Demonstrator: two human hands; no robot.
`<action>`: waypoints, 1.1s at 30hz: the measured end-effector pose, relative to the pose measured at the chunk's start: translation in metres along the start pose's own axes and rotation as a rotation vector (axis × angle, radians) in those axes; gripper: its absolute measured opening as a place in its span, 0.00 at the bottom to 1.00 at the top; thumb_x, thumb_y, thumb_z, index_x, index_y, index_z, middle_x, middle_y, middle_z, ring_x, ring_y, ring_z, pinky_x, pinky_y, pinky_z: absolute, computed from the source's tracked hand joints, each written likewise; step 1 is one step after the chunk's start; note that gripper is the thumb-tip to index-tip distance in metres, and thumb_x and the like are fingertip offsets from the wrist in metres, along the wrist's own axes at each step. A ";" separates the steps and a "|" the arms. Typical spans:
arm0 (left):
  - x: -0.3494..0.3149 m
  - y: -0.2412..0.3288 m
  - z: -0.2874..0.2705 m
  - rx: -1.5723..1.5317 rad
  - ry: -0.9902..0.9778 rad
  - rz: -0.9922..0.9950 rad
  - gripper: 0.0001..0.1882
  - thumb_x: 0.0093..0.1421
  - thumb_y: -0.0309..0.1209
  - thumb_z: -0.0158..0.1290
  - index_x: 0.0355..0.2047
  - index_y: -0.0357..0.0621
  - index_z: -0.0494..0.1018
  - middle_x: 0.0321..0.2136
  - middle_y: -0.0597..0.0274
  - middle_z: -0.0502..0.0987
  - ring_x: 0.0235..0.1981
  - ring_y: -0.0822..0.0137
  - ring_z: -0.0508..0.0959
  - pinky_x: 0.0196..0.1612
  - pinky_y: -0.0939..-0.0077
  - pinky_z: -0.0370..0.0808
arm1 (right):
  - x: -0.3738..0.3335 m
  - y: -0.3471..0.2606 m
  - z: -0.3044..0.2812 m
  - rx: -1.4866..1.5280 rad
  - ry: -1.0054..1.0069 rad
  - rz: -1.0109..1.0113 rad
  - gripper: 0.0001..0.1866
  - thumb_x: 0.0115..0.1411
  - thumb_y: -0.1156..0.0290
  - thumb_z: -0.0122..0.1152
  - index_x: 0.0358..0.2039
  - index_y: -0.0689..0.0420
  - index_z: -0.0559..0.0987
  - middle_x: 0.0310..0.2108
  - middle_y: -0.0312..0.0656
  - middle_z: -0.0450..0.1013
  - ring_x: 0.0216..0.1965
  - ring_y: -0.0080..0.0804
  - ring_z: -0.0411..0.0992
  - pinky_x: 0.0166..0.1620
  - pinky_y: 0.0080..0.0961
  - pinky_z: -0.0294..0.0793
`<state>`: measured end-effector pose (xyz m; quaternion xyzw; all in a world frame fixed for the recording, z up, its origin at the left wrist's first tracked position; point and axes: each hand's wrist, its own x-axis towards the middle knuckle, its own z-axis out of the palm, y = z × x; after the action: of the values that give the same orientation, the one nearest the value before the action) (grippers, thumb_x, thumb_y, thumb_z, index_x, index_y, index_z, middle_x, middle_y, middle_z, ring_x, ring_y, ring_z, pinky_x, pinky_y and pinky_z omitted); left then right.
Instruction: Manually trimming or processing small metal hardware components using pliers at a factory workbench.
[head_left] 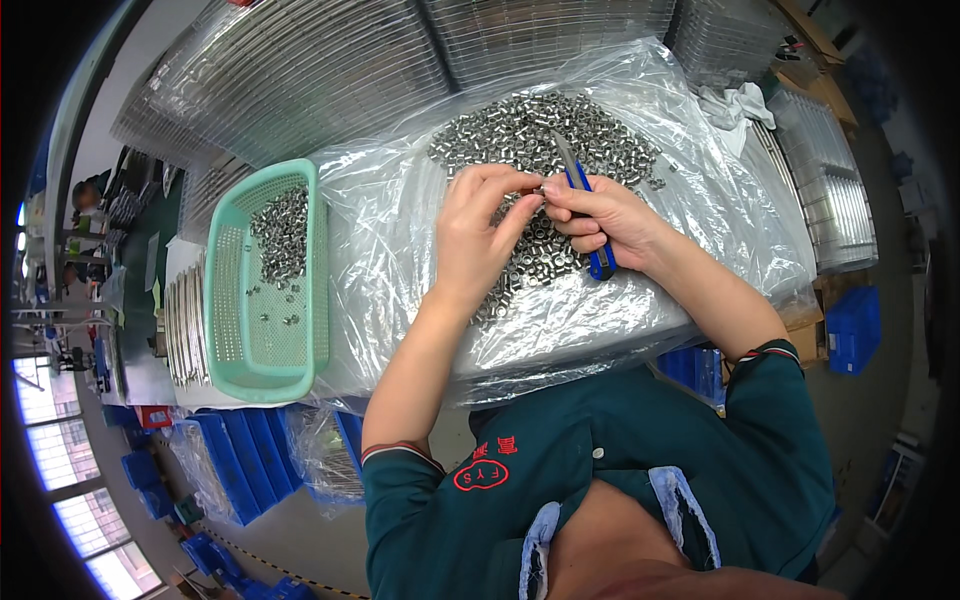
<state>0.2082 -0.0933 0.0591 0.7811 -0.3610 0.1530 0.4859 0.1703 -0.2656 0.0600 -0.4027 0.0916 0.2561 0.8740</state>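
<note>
My right hand is closed around a blue utility knife, its blade out and tilted up and away from me. Thumb and forefinger of my left hand are pinched together, meeting the right fingertips over a small metal piece that is mostly hidden. Beneath and beyond both hands spreads a heap of small shiny metal rings on clear plastic sheeting. A green mesh basket stands to the left, holding more small metal parts.
Stacked clear plastic trays line the back of the table, with another stack at the right. A white cloth lies at the back right. Blue bins stand below the table's front left, and a blue box stands far right.
</note>
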 end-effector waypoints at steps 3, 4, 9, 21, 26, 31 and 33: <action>0.000 0.000 0.001 -0.034 0.005 -0.007 0.09 0.49 0.24 0.57 0.33 0.40 0.73 0.33 0.60 0.72 0.34 0.70 0.72 0.33 0.80 0.70 | -0.001 -0.001 0.002 -0.005 0.027 -0.014 0.06 0.58 0.67 0.54 0.32 0.55 0.69 0.21 0.28 0.64 0.14 0.06 0.55 0.13 0.04 0.51; 0.000 0.001 0.001 -0.035 0.005 -0.007 0.09 0.49 0.24 0.57 0.33 0.40 0.73 0.33 0.60 0.72 0.34 0.70 0.72 0.33 0.80 0.70 | -0.002 -0.001 0.002 -0.021 0.021 -0.012 0.07 0.58 0.67 0.54 0.33 0.55 0.69 0.21 0.28 0.64 0.14 0.06 0.54 0.13 0.04 0.51; 0.001 0.000 0.001 -0.068 -0.023 -0.050 0.11 0.49 0.24 0.56 0.35 0.39 0.72 0.35 0.60 0.71 0.36 0.69 0.72 0.33 0.80 0.71 | -0.003 -0.003 0.004 -0.085 0.017 -0.025 0.09 0.58 0.66 0.54 0.36 0.55 0.69 0.21 0.27 0.64 0.14 0.05 0.54 0.13 0.03 0.51; 0.000 0.001 0.000 -0.039 -0.010 0.017 0.10 0.49 0.23 0.57 0.34 0.41 0.73 0.33 0.61 0.72 0.35 0.69 0.71 0.33 0.80 0.69 | -0.004 -0.002 0.004 -0.152 0.032 -0.081 0.12 0.57 0.65 0.56 0.38 0.58 0.69 0.22 0.29 0.64 0.14 0.06 0.54 0.14 0.04 0.51; 0.000 0.001 0.000 -0.031 0.006 0.033 0.10 0.48 0.22 0.57 0.33 0.41 0.74 0.33 0.61 0.72 0.34 0.69 0.72 0.33 0.80 0.69 | -0.005 -0.003 0.007 -0.125 0.053 -0.061 0.07 0.58 0.68 0.53 0.35 0.55 0.69 0.21 0.28 0.63 0.13 0.06 0.52 0.14 0.04 0.50; 0.000 0.001 0.000 -0.034 0.033 0.045 0.10 0.48 0.22 0.57 0.33 0.41 0.74 0.33 0.60 0.72 0.33 0.69 0.72 0.32 0.80 0.69 | -0.004 -0.003 0.005 -0.099 0.010 -0.074 0.12 0.57 0.65 0.56 0.37 0.58 0.69 0.21 0.28 0.63 0.14 0.06 0.54 0.14 0.03 0.50; 0.001 0.000 0.000 -0.001 0.019 0.059 0.10 0.48 0.22 0.57 0.33 0.41 0.73 0.33 0.60 0.72 0.34 0.69 0.72 0.32 0.80 0.69 | -0.004 -0.002 0.004 -0.081 0.008 -0.079 0.12 0.57 0.65 0.56 0.37 0.58 0.70 0.21 0.28 0.63 0.14 0.06 0.53 0.14 0.03 0.50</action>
<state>0.2087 -0.0939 0.0601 0.7684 -0.3791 0.1746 0.4852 0.1679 -0.2650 0.0651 -0.4420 0.0685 0.2235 0.8660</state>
